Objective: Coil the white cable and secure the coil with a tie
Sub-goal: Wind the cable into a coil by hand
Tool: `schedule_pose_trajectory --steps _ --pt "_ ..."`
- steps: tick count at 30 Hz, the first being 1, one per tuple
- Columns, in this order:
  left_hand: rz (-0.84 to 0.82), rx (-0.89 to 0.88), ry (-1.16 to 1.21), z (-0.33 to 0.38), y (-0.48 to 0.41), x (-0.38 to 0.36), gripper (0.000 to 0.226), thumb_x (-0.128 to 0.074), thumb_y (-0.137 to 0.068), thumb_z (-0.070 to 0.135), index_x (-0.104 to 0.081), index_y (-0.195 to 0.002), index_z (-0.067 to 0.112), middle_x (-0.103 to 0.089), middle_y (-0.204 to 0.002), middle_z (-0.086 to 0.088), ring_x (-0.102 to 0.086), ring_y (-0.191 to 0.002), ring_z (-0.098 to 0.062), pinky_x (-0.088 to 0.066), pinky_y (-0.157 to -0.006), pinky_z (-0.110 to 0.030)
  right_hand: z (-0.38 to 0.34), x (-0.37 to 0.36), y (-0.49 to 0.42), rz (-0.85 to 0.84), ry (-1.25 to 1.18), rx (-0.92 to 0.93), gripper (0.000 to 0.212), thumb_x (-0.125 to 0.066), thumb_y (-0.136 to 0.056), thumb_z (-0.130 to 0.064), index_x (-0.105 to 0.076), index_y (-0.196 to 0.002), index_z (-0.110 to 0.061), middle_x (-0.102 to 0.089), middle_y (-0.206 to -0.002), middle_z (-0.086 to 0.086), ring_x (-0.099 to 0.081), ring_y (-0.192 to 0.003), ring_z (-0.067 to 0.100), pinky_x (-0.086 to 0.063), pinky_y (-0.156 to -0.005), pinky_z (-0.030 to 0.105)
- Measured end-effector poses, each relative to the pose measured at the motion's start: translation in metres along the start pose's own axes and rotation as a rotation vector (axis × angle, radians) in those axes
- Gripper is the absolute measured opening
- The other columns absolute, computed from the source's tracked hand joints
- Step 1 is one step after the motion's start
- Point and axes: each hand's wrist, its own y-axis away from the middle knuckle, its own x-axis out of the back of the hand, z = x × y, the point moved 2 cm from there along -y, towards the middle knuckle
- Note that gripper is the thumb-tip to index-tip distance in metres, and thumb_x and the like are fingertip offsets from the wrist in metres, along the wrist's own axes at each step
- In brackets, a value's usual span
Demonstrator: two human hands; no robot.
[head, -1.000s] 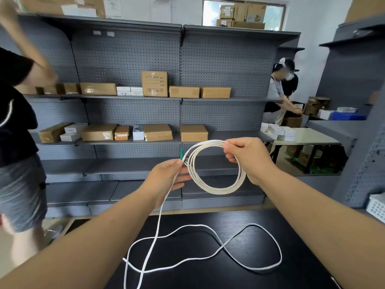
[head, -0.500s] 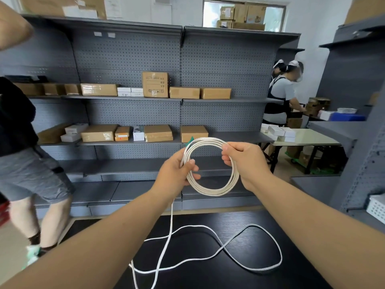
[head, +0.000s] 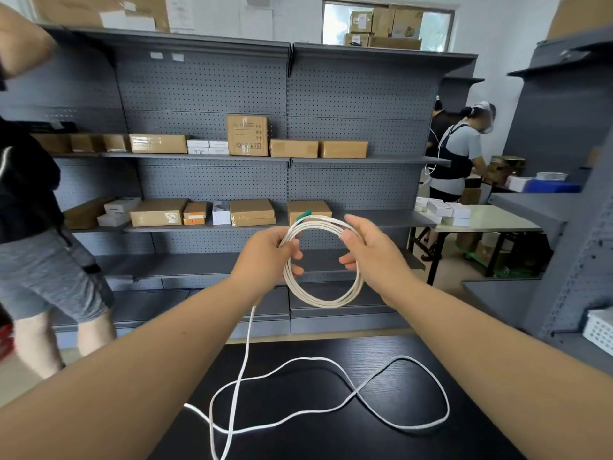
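Cable coil (head: 326,305) hangs between left hand (head: 265,257) and right hand (head: 371,254), both gripping.

White cable (head: 323,302) with green tip (head: 303,214), black table (head: 331,436), grey perforated shelving (head: 205,91)

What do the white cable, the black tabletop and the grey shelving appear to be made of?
White cable: looks fabric-braided, matte, faintly textured, limp.
Black tabletop: probably wood-grain laminate; fine streaks, slight sheen.
Grey shelving: likely painted metal; perforated back panels, thin flat shelves.
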Motion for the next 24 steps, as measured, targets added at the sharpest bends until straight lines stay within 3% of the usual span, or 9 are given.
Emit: schedule_pose_trajectory --steps 3,5,9,15,20,24 --pt "-0.071 0.009 -0.085 0.004 -0.005 0.002 0.015 -0.046 -0.097 0.013 -0.060 -0.100 0.015 -0.059 -0.070 -0.002 -0.062 -0.054 -0.018 -0.056 -0.075 -0.045 -0.007 0.000 -0.003 -0.099 0.285 0.147 0.054 -0.047 -0.095 -0.027 -0.025 -0.145 -0.023 -0.046 -0.140 0.005 -0.051 -0.120 0.023 -0.037 -0.105 0.035" --pt "-0.146 -0.039 -0.226 0.011 -0.007 0.004 0.016 -0.046 -0.096 0.013 -0.061 -0.103 0.010 -0.060 -0.070 -0.001 -0.063 -0.056 -0.018 -0.056 -0.071 -0.039 -0.011 -0.002 -0.004 -0.130 0.411 0.217 0.057 -0.049 -0.094 -0.026 -0.024 -0.146 -0.021 -0.041 -0.144 0.005 -0.041 -0.130 0.022 -0.031 -0.104 0.031" --pt "-0.258 -0.147 -0.519 0.023 -0.007 0.002 0.020 -0.045 -0.096 0.014 -0.060 -0.085 0.020 -0.061 -0.071 0.004 -0.065 -0.058 -0.015 -0.046 -0.055 -0.020 -0.016 -0.007 -0.003 -0.116 0.567 0.270 0.043 -0.049 -0.094 -0.022 -0.040 -0.135 -0.014 -0.052 -0.127 0.010 -0.048 -0.118 0.029 -0.038 -0.096 0.039" --pt "-0.295 -0.222 -0.787 0.025 -0.014 -0.003 0.021 -0.045 -0.095 0.016 -0.055 -0.076 0.017 -0.062 -0.076 0.002 -0.069 -0.066 -0.018 -0.038 -0.053 -0.021 -0.011 -0.003 -0.002 -0.082 0.791 0.278 0.026 -0.050 -0.093 -0.031 -0.059 -0.106 -0.010 -0.048 -0.101 0.007 -0.054 -0.095 0.030 -0.039 -0.075 0.034" --pt "-0.264 -0.265 -0.751 0.020 -0.015 -0.004 0.027 -0.047 -0.094 0.018 -0.052 -0.068 0.024 -0.063 -0.077 0.002 -0.068 -0.065 -0.015 -0.050 -0.069 -0.031 -0.013 0.000 0.000 -0.046 0.771 0.267 0.026 -0.050 -0.094 -0.032 -0.052 -0.076 -0.014 -0.046 -0.075 0.004 -0.048 -0.078 0.026 -0.028 -0.063 0.030" --pt "-0.224 -0.195 -0.478 0.007 -0.012 -0.004 0.015 -0.050 -0.094 0.020 -0.061 -0.089 0.011 -0.064 -0.076 0.005 -0.066 -0.065 -0.014 -0.051 -0.075 -0.034 -0.015 0.003 -0.002 -0.042 0.770 0.254 0.028 -0.049 -0.094 -0.031 -0.045 -0.070 -0.017 -0.038 -0.059 -0.002 -0.042 -0.071 0.022 -0.025 -0.060 0.030"
